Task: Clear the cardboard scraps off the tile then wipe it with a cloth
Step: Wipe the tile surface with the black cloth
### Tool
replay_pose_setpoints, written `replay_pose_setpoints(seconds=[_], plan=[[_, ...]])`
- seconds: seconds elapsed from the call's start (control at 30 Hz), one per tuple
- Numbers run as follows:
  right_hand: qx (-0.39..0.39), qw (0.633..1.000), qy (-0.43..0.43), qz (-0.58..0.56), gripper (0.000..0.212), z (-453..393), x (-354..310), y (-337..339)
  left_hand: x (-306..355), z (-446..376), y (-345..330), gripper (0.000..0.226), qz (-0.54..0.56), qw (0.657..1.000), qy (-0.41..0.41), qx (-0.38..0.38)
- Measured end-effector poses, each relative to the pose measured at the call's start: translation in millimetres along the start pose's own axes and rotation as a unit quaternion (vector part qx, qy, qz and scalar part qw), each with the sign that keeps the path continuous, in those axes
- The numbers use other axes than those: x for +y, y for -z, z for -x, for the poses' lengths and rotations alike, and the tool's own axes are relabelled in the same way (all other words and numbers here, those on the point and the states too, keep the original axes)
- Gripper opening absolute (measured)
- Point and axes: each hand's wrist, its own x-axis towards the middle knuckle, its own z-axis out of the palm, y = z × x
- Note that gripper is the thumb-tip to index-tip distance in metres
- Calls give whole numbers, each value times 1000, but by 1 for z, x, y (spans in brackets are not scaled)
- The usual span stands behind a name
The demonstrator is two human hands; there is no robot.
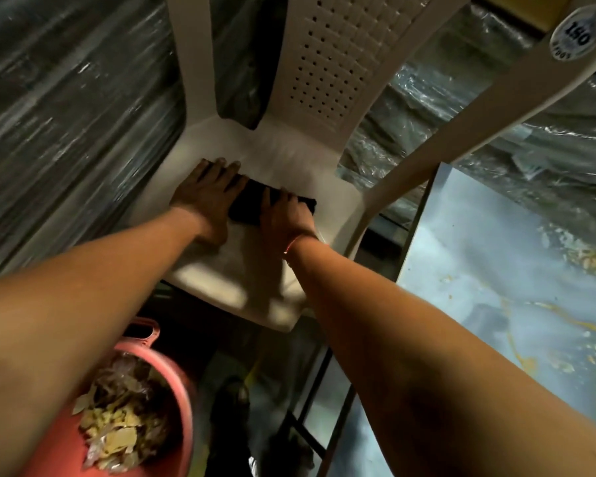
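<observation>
A dark folded cloth (pixel 252 201) lies on the seat of a cream plastic chair (pixel 289 160). My left hand (pixel 205 192) lies flat on the seat with its fingers over the cloth's left end. My right hand (pixel 284 215) rests on the cloth's right part, fingers bent over it. To the right is the blue-grey marbled tile (pixel 496 270) with small cardboard scraps (pixel 592 261) and yellowish smears on it. A pink bucket (pixel 176 383) at lower left holds cardboard scraps (pixel 117 425).
Plastic-wrapped stacks (pixel 66 115) stand on the left and behind the chair on the right. The chair's backrest (pixel 338 53) and armrest (pixel 461 125) rise beyond my hands. A dark metal frame (pixel 327 390) runs under the tile's left edge.
</observation>
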Motion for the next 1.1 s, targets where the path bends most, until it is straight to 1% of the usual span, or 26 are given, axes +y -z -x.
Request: replay_pose_setpoints(seconds=[0.07, 0.13, 0.2, 0.27, 0.4, 0.5, 0.53, 0.63, 0.7, 0.77, 0.87, 0.9, 0.93, 1.0, 1.03, 1.1], plan=[[15, 1000, 12, 22, 50, 10, -7, 2, 0, 6, 5, 114, 4, 1000, -6, -9], [32, 996, 33, 71, 44, 20, -13, 2, 2, 13, 9, 108, -1, 1000, -4, -9], [41, 995, 41, 82, 37, 27, -17, 5, 6, 19, 11, 87, 2, 1000, -1, 9], [44, 998, 27, 46, 33, 32, -17, 13, 10, 26, 17, 64, 9, 1000, -3, 25], [18, 999, -1, -43, 33, 52, -9, 33, 10, 44, 45, 39, 31, 999, -34, 2], [-6, 994, -10, -109, 31, 77, -7, 45, 6, 64, 66, 36, 103, 991, -45, -71], [-11, 991, -13, -132, 29, 87, -9, 49, 4, 71, 71, 35, 134, 986, -48, -85], [0, 982, -20, -189, 31, 125, -17, 68, -4, 100, 92, 34, 209, 971, -69, -92], [4, 975, -26, -220, 30, 153, -22, 86, -8, 123, 110, 26, 229, 966, -85, -88], [-4, 968, -24, -250, 33, 188, -28, 106, -12, 151, 130, 23, 240, 961, -99, -94], [-5, 970, 4, -245, 44, 246, -32, 129, -8, 192, 170, 23, 230, 960, -122, -104], [6, 974, 14, -226, 45, 263, -31, 134, -3, 203, 184, 21, 215, 961, -131, -114], [22, 978, 19, -206, 42, 280, -29, 136, 5, 215, 197, 18, 195, 963, -141, -124], [59, 981, 10, -185, 32, 313, -21, 137, 27, 239, 217, 15, 151, 968, -156, -129], [72, 982, -1, -177, 31, 329, -15, 135, 41, 249, 225, 20, 136, 968, -167, -125], [74, 983, -26, -166, 39, 367, 2, 128, 74, 268, 236, 29, 112, 969, -194, -104]])
